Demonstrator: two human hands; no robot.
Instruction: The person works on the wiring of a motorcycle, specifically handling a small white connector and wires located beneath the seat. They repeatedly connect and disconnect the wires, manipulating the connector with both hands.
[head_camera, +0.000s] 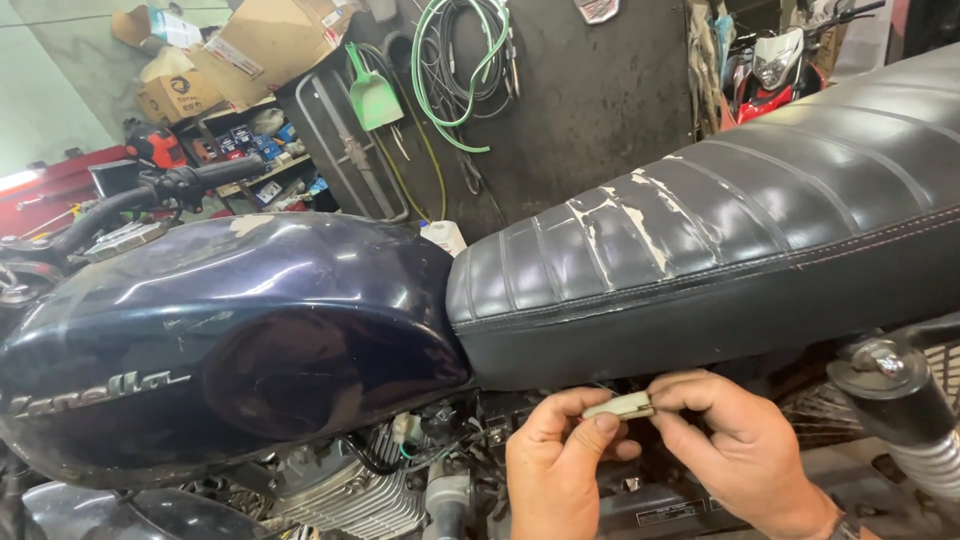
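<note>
My left hand (555, 465) and right hand (735, 450) both pinch a small whitish connector (620, 406) just under the black seat (720, 250). Brown cardboard boxes (250, 45) sit stacked top left, above a cluttered shelf (250, 160).

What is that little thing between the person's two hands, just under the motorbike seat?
A small pale connector block, pinched between the left hand and right hand below the black seat, in the head view.

Left hand (555, 455) – right hand (725, 440), fingertips pinched together, knuckles up
</note>
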